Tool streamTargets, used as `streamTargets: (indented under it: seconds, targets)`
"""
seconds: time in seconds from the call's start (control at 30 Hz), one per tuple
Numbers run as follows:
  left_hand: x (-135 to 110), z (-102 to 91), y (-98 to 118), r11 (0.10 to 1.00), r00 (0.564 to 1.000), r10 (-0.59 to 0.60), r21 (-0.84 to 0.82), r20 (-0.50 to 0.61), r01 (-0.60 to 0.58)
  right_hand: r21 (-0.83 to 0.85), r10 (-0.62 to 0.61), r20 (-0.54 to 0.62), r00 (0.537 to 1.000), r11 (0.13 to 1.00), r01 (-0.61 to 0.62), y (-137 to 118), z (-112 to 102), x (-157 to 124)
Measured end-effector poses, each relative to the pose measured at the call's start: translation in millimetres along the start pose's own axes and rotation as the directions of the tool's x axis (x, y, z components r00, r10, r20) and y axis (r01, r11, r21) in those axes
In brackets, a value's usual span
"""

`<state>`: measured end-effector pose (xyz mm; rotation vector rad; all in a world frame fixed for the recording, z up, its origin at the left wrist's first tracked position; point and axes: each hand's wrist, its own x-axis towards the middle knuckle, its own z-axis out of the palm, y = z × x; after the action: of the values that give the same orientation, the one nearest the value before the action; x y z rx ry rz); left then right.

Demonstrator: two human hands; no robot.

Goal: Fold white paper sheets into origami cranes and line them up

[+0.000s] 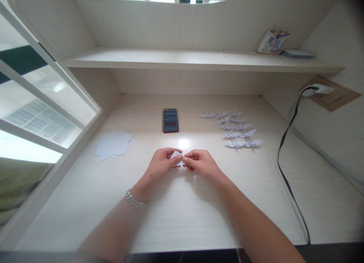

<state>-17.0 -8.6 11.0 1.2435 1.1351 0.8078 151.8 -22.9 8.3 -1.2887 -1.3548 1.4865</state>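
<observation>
Between both hands is a small piece of folded white paper (176,155), held over the middle of the desk. My left hand (164,161) is closed on its left part, thumb on top and fingers behind. The fingers of my right hand (200,162) pinch its right edge. Several white paper cranes (237,134) stand in rows at the back right, beyond my right hand. To the left lies a loose stack of white paper sheets (113,143). Part of the folded paper is hidden by my thumbs and fingers.
A phone-like dark rectangle (170,120), its face blurred, lies on the desk (182,206) behind my hands. A black cable (280,153) runs down the right side from a wall socket (331,93). Above is a shelf (176,58) with a colourful packet (273,42). Barred window at left.
</observation>
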Motion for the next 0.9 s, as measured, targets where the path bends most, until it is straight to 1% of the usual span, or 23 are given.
streamTargets:
  seconds: [0.47,0.73,0.9]
  targets:
    - [0.4,-0.2,-1.2,0.999,0.999,-0.008,-0.044,0.036,0.010,-0.011,0.010,-0.006,1.000,1.000,-0.010,-1.1,0.4,-0.3]
    - [-0.4,0.9,0.5,0.999,1.000,-0.011,-0.039,0.015,0.012,0.002,0.022,-0.013,1.000,1.000,-0.022,-0.5,0.8,-0.5]
    - [0.3,0.6,-1.2,0.999,1.000,-0.004,-0.040,0.022,0.005,0.025,0.014,-0.003,1.000,1.000,-0.014,0.3,0.6,-0.2]
